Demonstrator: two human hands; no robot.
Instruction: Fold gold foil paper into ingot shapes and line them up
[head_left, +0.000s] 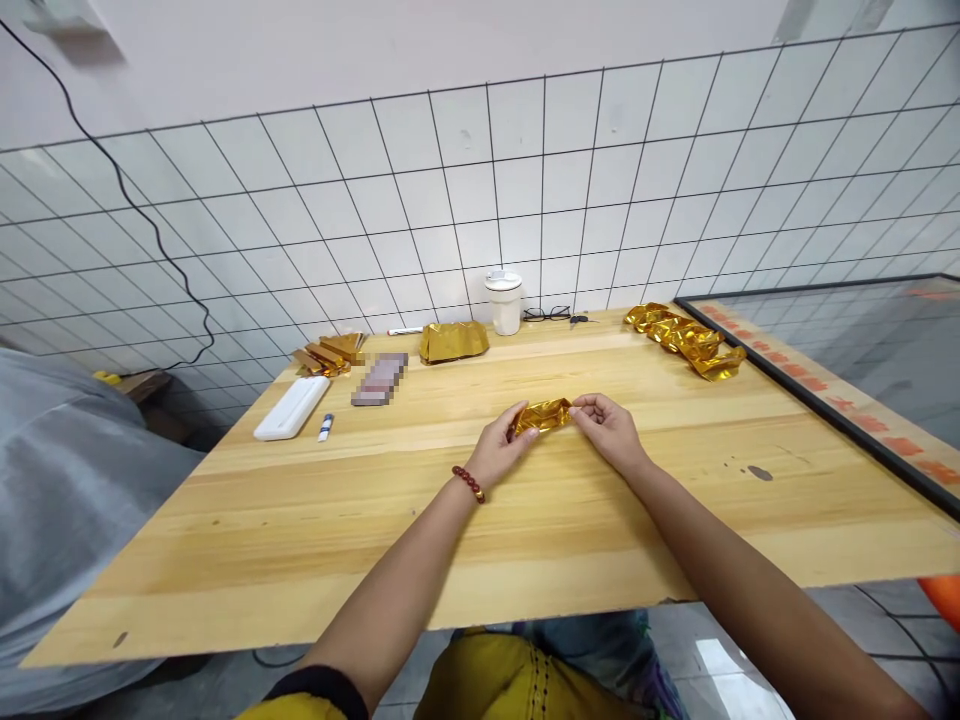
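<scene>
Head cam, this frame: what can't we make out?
- Gold foil piece: near end covered by left hand, head view.
- Pixelated item: surface details masked by mosaic, head view.
- Blue-and-white stick: any print too small, head view.
- Orange object: cut off by the picture's right edge, head view.

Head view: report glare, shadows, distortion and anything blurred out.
In the head view, the gold foil between the left hand and right hand glints, and the floor shows a white glare patch; same head view, soft shadows lie on the table below the hands; head view too, wall tiles skew toward the sides; head view, a flat thing is pixelated over.
</scene>
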